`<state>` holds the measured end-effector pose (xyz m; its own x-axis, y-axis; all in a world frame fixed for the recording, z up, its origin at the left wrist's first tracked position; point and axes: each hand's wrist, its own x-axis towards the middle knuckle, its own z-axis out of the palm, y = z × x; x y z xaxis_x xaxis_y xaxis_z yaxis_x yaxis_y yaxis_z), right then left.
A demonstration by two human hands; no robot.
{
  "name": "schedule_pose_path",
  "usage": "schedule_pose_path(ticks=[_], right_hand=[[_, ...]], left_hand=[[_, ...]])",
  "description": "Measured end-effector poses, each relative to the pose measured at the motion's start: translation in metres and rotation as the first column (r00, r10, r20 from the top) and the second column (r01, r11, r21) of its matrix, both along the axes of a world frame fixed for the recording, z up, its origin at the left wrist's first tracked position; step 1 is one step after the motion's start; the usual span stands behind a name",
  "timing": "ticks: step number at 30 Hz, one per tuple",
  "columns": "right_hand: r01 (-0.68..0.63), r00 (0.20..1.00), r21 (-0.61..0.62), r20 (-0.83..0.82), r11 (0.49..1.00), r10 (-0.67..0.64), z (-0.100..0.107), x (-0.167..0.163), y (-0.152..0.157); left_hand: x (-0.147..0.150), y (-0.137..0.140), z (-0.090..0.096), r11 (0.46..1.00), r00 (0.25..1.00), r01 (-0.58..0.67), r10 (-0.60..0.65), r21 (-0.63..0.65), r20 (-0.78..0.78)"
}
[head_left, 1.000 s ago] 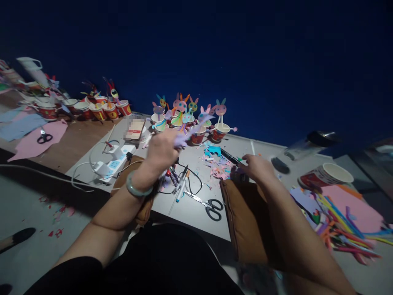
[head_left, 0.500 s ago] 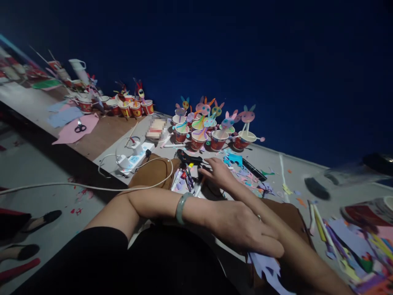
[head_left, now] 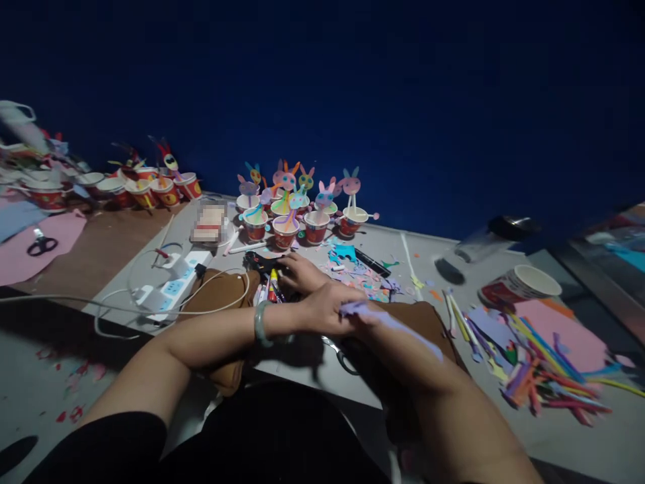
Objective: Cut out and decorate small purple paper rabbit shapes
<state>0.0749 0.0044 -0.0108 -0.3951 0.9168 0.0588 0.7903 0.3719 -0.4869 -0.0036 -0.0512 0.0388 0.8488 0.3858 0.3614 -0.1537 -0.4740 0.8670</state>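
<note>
My left hand (head_left: 330, 308), below a green bangle on the wrist, is closed on a torn purple craft sheet (head_left: 398, 326), which trails over my right forearm. My right hand (head_left: 302, 273) reaches past it from the right, its fingers apart beside a black glue gun (head_left: 259, 261). Whether the fingertips touch the gun is unclear. Close by, a yellow marker (head_left: 273, 286) stands among other pens. Beneath my arms lie scissors (head_left: 345, 359), partly covered.
Paper cups (head_left: 286, 232) with rabbit-like figures line the wall side. A power strip (head_left: 181, 286) and its cable are at left. Right of me are a paper cup (head_left: 524, 286), a clear bottle (head_left: 478, 249) and colourful craft strips (head_left: 549, 376). Paper scraps (head_left: 357, 275) litter the middle.
The view has turned to the right. My left hand has lifted the purple sheet from low by my right forearm up toward my right wrist. My right hand stays by the glue gun.
</note>
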Motion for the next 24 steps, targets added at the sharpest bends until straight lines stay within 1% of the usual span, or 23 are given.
schedule_pose_path(ticks=[1,2,3,5,7,8,10,11,12,13,14,15,16,17,19,20,21,22,23,24], right_hand=[[0.023,1.000,-0.008,-0.017,1.000,-0.023,0.002,0.016,-0.005],[0.063,0.997,-0.012,-0.033,0.998,-0.063,0.004,0.034,-0.011],[0.112,0.993,-0.018,-0.045,0.994,-0.113,0.006,0.052,-0.017],[0.206,0.976,-0.030,-0.067,0.978,-0.207,0.012,0.085,-0.034],[0.288,0.950,-0.055,-0.108,0.956,-0.292,0.019,0.105,-0.053],[0.298,0.933,-0.110,-0.176,0.948,-0.314,0.022,0.109,-0.062],[0.263,0.846,-0.269,-0.398,0.927,-0.356,0.029,0.110,-0.080],[0.243,0.796,-0.319,-0.475,0.916,-0.376,0.033,0.108,-0.087],[0.244,0.762,-0.342,-0.510,0.907,-0.398,0.037,0.108,-0.094],[0.280,0.756,-0.331,-0.502,0.901,-0.419,0.040,0.110,-0.100],[0.345,0.764,-0.297,-0.462,0.890,-0.450,0.044,0.116,-0.105],[0.430,0.772,-0.240,-0.402,0.870,-0.492,0.046,0.125,-0.111],[0.525,0.761,-0.161,-0.351,0.836,-0.545,0.048,0.138,-0.117],[0.616,0.727,-0.092,-0.315,0.782,-0.610,0.049,0.152,-0.123],[0.765,0.624,-0.001,-0.252,0.645,-0.740,0.048,0.181,-0.138],[0.798,0.594,0.032,-0.207,0.602,-0.777,0.046,0.192,-0.147],[0.814,0.578,0.046,-0.162,0.579,-0.800,0.043,0.199,-0.156],[0.812,0.581,0.033,-0.139,0.582,-0.802,0.040,0.200,-0.166],[0.792,0.606,0.008,-0.126,0.610,-0.785,0.037,0.197,-0.175],[0.755,0.650,-0.002,-0.119,0.655,-0.750,0.034,0.188,-0.183]], left_hand=[[0.003,0.004,-0.005,0.992,0.997,-0.073,0.070,-0.100,-0.032],[0.005,0.008,-0.010,0.968,0.989,-0.146,0.136,-0.205,-0.062],[0.006,0.013,-0.013,0.929,0.979,-0.200,0.178,-0.311,-0.097],[0.007,0.020,-0.017,0.836,0.968,-0.248,0.192,-0.489,-0.164],[0.005,0.025,-0.019,0.756,0.958,-0.279,0.180,-0.593,-0.222],[0.004,0.027,-0.019,0.736,0.958,-0.275,0.154,-0.619,-0.242],[0.001,0.029,-0.019,0.719,0.964,-0.238,0.094,-0.653,-0.248],[0.000,0.029,-0.019,0.714,0.969,-0.212,0.064,-0.667,-0.240],[-0.001,0.030,-0.019,0.705,0.971,-0.201,0.051,-0.680,-0.235],[-0.001,0.030,-0.020,0.692,0.971,-0.207,0.057,-0.691,-0.234],[-0.001,0.031,-0.022,0.678,0.967,-0.230,0.080,-0.698,-0.241],[-0.001,0.033,-0.024,0.661,0.961,-0.263,0.117,-0.703,-0.250],[-0.001,0.035,-0.026,0.643,0.954,-0.296,0.159,-0.706,-0.255],[0.000,0.037,-0.029,0.626,0.948,-0.318,0.197,-0.712,-0.250],[0.001,0.043,-0.034,0.593,0.943,-0.327,0.249,-0.735,-0.219],[0.001,0.045,-0.036,0.576,0.941,-0.328,0.271,-0.749,-0.205],[0.002,0.047,-0.037,0.557,0.937,-0.332,0.290,-0.762,-0.196],[0.002,0.049,-0.038,0.540,0.933,-0.335,0.305,-0.772,-0.192],[0.002,0.050,-0.038,0.526,0.929,-0.339,0.316,-0.780,-0.191],[0.001,0.051,-0.037,0.513,0.926,-0.343,0.324,-0.787,-0.193]])
